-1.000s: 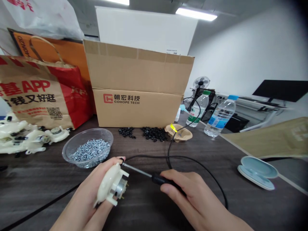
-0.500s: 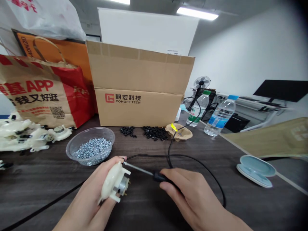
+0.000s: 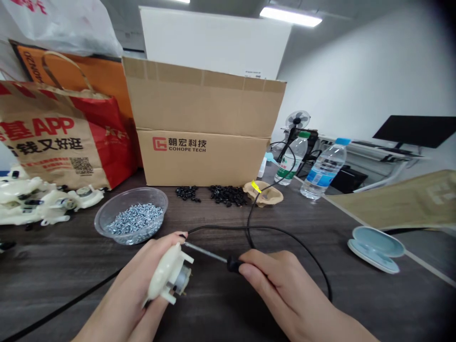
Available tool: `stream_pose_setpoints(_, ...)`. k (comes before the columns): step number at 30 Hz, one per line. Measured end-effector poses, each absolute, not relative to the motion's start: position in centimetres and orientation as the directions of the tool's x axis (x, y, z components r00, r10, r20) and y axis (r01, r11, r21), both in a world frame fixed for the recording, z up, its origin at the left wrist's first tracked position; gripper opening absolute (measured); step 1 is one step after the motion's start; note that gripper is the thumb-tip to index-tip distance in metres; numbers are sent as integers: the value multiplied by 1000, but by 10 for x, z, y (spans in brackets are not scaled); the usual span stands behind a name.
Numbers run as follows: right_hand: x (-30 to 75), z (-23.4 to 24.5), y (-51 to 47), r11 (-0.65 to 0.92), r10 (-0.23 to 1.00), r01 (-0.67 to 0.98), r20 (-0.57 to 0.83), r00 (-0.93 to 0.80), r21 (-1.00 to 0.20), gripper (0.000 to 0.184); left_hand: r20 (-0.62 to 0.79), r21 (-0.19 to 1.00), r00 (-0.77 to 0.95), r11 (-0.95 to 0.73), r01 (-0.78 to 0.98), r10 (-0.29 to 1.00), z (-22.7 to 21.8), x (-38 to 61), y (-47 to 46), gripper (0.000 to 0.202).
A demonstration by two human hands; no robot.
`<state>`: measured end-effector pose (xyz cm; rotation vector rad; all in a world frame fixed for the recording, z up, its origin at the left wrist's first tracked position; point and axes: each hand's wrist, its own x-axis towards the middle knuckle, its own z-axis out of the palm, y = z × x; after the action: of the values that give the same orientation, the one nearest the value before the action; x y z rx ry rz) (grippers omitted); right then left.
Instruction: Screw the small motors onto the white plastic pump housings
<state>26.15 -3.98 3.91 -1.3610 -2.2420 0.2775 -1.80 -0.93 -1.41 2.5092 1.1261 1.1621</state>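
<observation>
My left hand (image 3: pixel 137 285) is closed around a cream plastic housing (image 3: pixel 164 273) with a small silver motor (image 3: pixel 182 279) set in it. A small black piece (image 3: pixel 183 236) sits at my left fingertips, at the housing's upper end. In my right hand (image 3: pixel 281 285) is a screwdriver (image 3: pixel 206 252) with a black handle, gripped between thumb and fingers. Its metal shaft points left, and the tip meets the black piece or lies right beside it; I cannot tell whether it is seated in a screw.
Behind my left hand stands a clear bowl (image 3: pixel 103 223) of screws. Black small parts (image 3: pixel 228 195) lie before a cardboard box (image 3: pixel 203 161). More cream housings (image 3: pixel 32 199) are heaped at left. A black cable (image 3: pixel 285 232) crosses the table; bottles (image 3: pixel 326 166) and an open pale-blue case (image 3: pixel 377 242) are right.
The screwdriver's handle has turned slightly in my right hand, and the fingers have shifted on it. The housing stays in my left hand. The whole view has moved a little.
</observation>
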Motion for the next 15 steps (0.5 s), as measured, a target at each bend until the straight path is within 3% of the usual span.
stream_pose_setpoints(2, 258, 40, -42, 405, 912, 777, 272, -307, -482, 36, 589, 405, 427, -708, 579, 686, -15, -18, -9, 67)
stream_pose_setpoints(5, 256, 33, -45, 365, 922, 790, 307, -235, -492, 7, 565, 460, 389, -669, 584, 728, -14, -17, -11, 60)
stream_pose_setpoints(8, 258, 25, -45, 508, 829, 786, 446, -336, -352, 16, 538, 543, 361, -640, 543, 762, -9, -15, -11, 51)
stream_pose_setpoints(11, 260, 26, -42, 625, 704, 765, 535, -467, -154, 14, 543, 533, 376, -654, 537, 751, -5, -14, -10, 49)
stream_pose_setpoints(13, 259, 31, -41, 626, 713, 765, 507, -484, -150, 21, 557, 482, 397, -673, 561, 730, -5, -15, -9, 54)
stream_pose_setpoints(15, 258, 35, -42, 584, 782, 768, 435, -446, -262, 34, 565, 443, 422, -692, 570, 709, -5, -17, -10, 56)
